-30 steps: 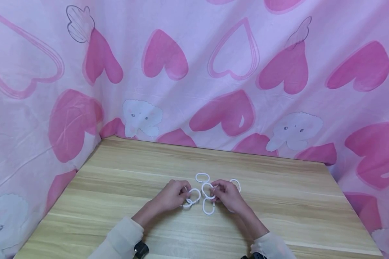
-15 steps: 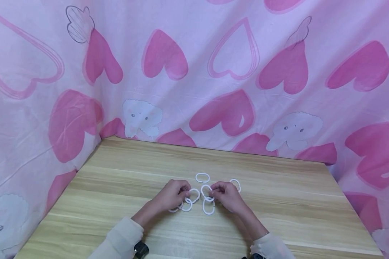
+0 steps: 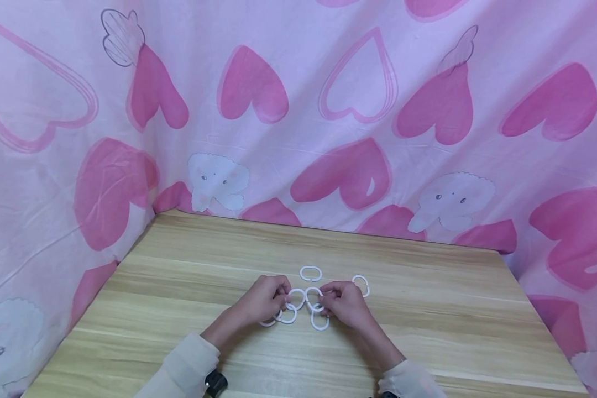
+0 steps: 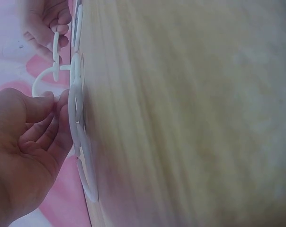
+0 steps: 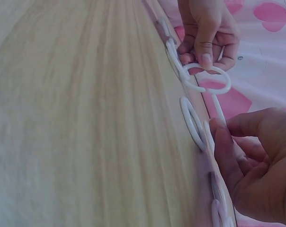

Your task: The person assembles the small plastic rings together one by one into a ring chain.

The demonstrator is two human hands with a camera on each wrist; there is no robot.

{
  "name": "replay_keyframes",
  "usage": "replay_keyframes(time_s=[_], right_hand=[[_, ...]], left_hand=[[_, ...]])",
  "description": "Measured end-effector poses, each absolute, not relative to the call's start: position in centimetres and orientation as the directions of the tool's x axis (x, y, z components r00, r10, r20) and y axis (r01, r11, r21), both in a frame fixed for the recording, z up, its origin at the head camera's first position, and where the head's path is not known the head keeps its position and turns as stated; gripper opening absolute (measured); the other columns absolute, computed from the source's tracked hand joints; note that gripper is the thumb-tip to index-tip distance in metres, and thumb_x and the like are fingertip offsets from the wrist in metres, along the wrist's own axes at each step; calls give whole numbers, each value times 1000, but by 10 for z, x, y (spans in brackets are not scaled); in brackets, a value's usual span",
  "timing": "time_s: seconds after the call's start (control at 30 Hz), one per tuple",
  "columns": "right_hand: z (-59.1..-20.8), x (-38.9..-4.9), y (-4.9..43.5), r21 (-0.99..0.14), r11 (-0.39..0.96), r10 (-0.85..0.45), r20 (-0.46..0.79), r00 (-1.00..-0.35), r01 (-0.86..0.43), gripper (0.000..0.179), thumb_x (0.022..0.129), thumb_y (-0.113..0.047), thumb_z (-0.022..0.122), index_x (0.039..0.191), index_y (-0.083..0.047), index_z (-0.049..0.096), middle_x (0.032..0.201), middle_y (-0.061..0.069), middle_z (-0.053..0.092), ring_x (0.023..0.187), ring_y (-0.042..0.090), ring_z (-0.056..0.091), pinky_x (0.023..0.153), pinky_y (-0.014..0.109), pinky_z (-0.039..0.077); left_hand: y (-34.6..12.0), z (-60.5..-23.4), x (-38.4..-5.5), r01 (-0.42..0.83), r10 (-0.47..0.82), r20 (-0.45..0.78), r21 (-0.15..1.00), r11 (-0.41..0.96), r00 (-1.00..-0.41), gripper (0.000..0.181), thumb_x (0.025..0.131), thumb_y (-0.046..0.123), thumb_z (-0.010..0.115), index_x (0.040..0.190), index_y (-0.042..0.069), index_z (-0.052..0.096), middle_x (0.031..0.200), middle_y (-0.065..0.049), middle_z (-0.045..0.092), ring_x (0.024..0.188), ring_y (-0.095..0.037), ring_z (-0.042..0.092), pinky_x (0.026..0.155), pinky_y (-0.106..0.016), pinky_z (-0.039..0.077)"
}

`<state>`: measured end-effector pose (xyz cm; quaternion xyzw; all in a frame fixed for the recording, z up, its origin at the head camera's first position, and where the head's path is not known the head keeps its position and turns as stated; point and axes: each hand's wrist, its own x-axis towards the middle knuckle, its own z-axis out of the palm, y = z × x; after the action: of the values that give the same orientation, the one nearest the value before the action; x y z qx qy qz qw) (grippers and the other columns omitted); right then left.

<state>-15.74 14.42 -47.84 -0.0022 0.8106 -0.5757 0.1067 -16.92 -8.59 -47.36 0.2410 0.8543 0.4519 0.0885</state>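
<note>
In the head view my left hand pinches a white plastic chain link between thumb and fingers. Below it, a second link hooks through it, and another link lies partly behind the hand. My right hand pinches a white link, with an oval link hanging from it onto the table. The two pinched links meet at their near edges; in the right wrist view the left one shows a small gap in its rim, beside the right one.
A loose oval link lies on the wood-grain table beyond the hands. Another white link lies behind the right hand. A pink heart-patterned curtain hangs along the table's back and left edges.
My right hand has brought its link left and slightly nearer, up against the left hand's link. The links below my left hand have spread out; that hand has barely moved.
</note>
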Motion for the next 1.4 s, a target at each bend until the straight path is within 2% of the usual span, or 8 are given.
replay_keyframes(time_s=[0.23,0.43,0.77,0.93,1.2,1.4], right_hand=[[-480,-156,135,-935,331,-104,-173,-979,130,24,83,9,66,106,14,69,78,18,74,55,6,62,56,22,57],[-480,-156,132,-943,299,-134,-191,-972,144,26,84,7,65,108,16,67,79,22,73,55,6,61,56,22,57],[-482,-159,141,-934,356,-167,-101,-981,35,21,88,7,65,106,15,69,86,28,72,60,9,58,54,21,53],[-483,-162,144,-933,360,-190,-77,-979,3,18,89,7,65,105,13,70,82,26,71,59,8,56,51,19,50],[-481,-167,148,-926,375,-202,-48,-978,-32,13,87,3,71,98,11,72,83,26,73,63,5,59,55,17,50],[-479,-169,149,-922,386,-190,-53,-980,-25,11,86,1,74,94,9,74,80,24,73,62,5,57,54,17,47]], left_hand=[[-86,-472,-169,314,497,43,822,476,-867,6,91,-6,62,90,-1,66,76,-8,69,66,-9,62,58,-19,52],[-85,-473,-171,325,500,53,818,475,-864,6,90,-8,62,89,-3,65,74,-9,69,65,-11,62,56,-19,51],[-84,-471,-172,345,517,37,784,515,-855,6,94,-2,63,92,0,69,75,-5,69,67,-8,60,60,-20,50],[-84,-471,-174,369,536,36,763,530,-844,8,94,0,63,95,1,72,79,-5,72,70,-6,61,64,-20,51],[-85,-472,-176,418,573,25,710,567,-820,15,95,1,64,102,5,77,82,-2,73,72,-2,58,68,-19,50],[-82,-471,-177,455,597,20,668,589,-802,12,93,1,66,98,5,77,80,0,71,71,-1,56,68,-19,49]])
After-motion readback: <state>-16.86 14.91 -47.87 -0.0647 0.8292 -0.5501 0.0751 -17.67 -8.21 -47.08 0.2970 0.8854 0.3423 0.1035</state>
